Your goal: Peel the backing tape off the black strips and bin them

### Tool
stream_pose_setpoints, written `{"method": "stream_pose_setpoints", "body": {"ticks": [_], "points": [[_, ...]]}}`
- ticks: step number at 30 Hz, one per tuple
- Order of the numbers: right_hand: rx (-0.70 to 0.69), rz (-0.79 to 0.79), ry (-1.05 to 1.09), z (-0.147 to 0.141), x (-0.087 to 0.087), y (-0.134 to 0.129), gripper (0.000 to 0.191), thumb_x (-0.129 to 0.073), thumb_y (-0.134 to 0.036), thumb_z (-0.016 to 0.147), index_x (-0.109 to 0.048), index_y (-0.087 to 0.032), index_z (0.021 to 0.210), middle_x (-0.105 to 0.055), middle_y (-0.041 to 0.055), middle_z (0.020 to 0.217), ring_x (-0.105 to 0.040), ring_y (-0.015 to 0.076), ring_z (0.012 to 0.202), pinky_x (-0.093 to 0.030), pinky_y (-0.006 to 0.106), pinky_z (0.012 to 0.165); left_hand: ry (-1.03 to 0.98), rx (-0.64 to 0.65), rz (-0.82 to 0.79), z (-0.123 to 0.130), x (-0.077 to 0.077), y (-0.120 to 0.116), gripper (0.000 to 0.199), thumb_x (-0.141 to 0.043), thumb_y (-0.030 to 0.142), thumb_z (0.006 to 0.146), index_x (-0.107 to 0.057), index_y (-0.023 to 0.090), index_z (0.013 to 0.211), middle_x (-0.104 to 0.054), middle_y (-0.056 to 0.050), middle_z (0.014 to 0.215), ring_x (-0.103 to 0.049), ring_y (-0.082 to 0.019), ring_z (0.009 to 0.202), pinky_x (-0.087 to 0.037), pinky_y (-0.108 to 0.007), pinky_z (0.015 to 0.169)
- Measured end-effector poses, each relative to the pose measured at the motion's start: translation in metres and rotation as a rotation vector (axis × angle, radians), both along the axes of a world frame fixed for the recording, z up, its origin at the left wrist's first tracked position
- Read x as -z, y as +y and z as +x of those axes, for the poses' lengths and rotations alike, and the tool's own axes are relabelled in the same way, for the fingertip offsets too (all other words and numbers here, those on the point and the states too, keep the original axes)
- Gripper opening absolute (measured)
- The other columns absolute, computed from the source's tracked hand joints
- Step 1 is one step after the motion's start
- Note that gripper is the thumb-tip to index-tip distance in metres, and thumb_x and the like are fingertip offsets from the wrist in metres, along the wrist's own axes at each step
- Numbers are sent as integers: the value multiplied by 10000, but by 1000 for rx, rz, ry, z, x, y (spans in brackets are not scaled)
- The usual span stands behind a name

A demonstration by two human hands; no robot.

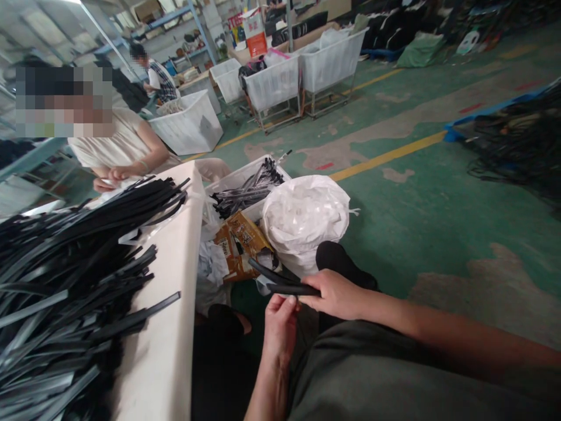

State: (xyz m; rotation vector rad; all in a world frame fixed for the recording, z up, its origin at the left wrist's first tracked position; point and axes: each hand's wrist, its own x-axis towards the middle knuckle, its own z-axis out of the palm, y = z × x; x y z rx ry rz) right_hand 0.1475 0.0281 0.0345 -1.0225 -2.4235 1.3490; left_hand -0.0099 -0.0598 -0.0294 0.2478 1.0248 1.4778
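A bent black rubber strip (284, 282) lies across my two hands in front of my lap. My right hand (335, 295) comes in from the right and grips the strip, while my left hand (280, 327) pinches it from below with its fingertips. To the left, a large heap of long black strips (56, 292) lies on a white table (162, 345). Its nearest ends stay well left of my hands.
A white bin (239, 187) of black strips, a white sack (304, 222) and a brown foil bag (241, 248) stand just ahead. A seated person (127, 146) works beyond the table. Wheeled white bins (274, 85) stand on the green floor (394, 199).
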Motion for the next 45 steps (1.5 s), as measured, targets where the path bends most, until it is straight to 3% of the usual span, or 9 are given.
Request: {"method": "stream_pose_setpoints", "body": {"ticks": [2, 7, 14, 21, 27, 33, 39, 42, 45], "points": [[-25, -18, 23, -5, 1, 4, 169, -578, -279, 841, -658, -152, 765, -658, 27, 666, -567, 153, 592, -325, 226, 539, 24, -9, -4, 1, 0, -1, 203, -833, 256, 649, -692, 139, 736, -580, 17, 641, -482, -66, 587, -425, -188, 596], [-88, -133, 20, 12, -4, 3, 192, -568, -285, 851, -628, -155, 723, -626, -8, 575, -537, 120, 508, -324, 207, 499, 66, -194, -11, -26, -4, 2, 258, -867, 283, 588, -659, 153, 668, -530, 43, 583, -467, -60, 551, -435, -185, 583], [17, -60, 41, -4, 0, 1, 156, -573, -239, 850, -654, -149, 752, -668, 7, 610, -591, 131, 546, -359, 200, 518, 19, 12, -24, -2, 2, 1, 234, -839, 275, 643, -669, 137, 726, -555, 17, 631, -487, -73, 583, -443, -202, 598], [-37, -228, 13, 17, -3, 2, 179, -552, -272, 851, -617, -156, 732, -657, -2, 578, -580, 121, 476, -371, 188, 474, -5, -171, -48, -24, 2, 3, 288, -869, 269, 587, -611, 151, 635, -515, 47, 571, -471, -61, 539, -456, -197, 595], [44, -145, 60, 4, -3, 3, 182, -549, -267, 849, -641, -146, 749, -653, 12, 583, -594, 135, 521, -385, 193, 496, 17, 30, -26, 1, 2, 3, 244, -834, 288, 646, -668, 131, 732, -551, 16, 629, -498, -78, 586, -440, -206, 596], [-10, -275, 60, 7, 3, 5, 206, -538, -298, 864, -608, -150, 740, -611, -10, 550, -547, 110, 447, -370, 179, 438, 24, -52, -62, -9, -1, 4, 269, -855, 285, 603, -640, 139, 671, -523, 32, 596, -468, -71, 556, -433, -208, 583], [46, -252, 136, -1, 11, 3, 249, -548, -351, 879, -606, -145, 751, -565, -22, 541, -520, 101, 474, -370, 187, 474, 76, 43, -51, -1, 3, 5, 262, -850, 290, 614, -678, 133, 733, -572, 15, 646, -479, -71, 580, -427, -206, 597], [86, -405, 250, -10, 19, 7, 295, -559, -423, 875, -591, -147, 773, -520, -45, 507, -476, 89, 447, -359, 187, 452, 73, 48, -43, -1, 1, 5, 242, -837, 288, 639, -676, 132, 731, -560, 17, 640, -478, -72, 586, -429, -208, 609], [259, -646, 394, -7, 29, 19, 347, -592, -494, 841, -552, -156, 769, -433, -87, 454, -347, 58, 363, -274, 175, 370, 60, 16, -36, -11, -5, 5, 225, -821, 286, 664, -673, 134, 736, -548, 18, 645, -469, -72, 586, -432, -210, 612]]}}
